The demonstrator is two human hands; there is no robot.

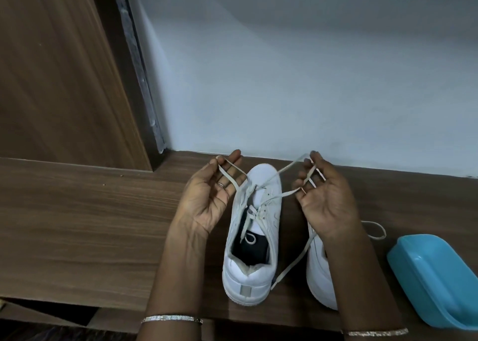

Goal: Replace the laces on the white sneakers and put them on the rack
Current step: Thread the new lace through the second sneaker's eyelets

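Both hands are up over the wooden surface [90, 211], palms facing the camera. The left hand [209, 193] has its fingers loosely curled, with one end of the lace [269, 198] looped over the fingertips near the top; there is a ring [220, 184] on one finger. The right hand [323, 198] has its fingers half curled and the other lace end is woven between them and pinched. Both strands run down and inward to the eyelets, pulled fairly taut.

The white sneaker [248, 271] stands upright on the surface between the two forearms, toe toward the wall [310, 82] and heel toward the camera. It is only partly laced, the tongue is loose, and the dark insole shows.

The second sneaker [318, 271] is just beside it on the right, mostly hidden behind the right forearm. A loose strand [292, 263] lies slanted between the two shoes, and I cannot tell which shoe it belongs to. Another lace loop [376, 228] lies on the surface right of the right wrist.

A blue plastic tub [439, 283] sits at the far right, near the second sneaker but not touching it. A brown wooden panel [51, 69] stands at the back left. There is a thin bangle on each wrist, left [172, 318] and right [375, 332].
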